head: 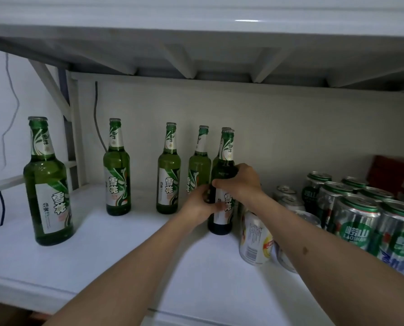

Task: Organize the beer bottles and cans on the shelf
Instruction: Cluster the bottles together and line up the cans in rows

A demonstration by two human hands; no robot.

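Observation:
Several green glass beer bottles with white labels stand upright on the white shelf. One bottle stands near the front left, two more stand farther back, and another is partly behind my hands. Both hands grip one upright bottle in the middle: my left hand wraps its label from the left, my right hand holds its shoulder. A further bottle top shows just behind it. Green and silver cans crowd the right side.
A yellow and white can stands beside the held bottle, under my right forearm. A red box sits at the back right. An upper shelf hangs low overhead. Cables run down the back wall at left.

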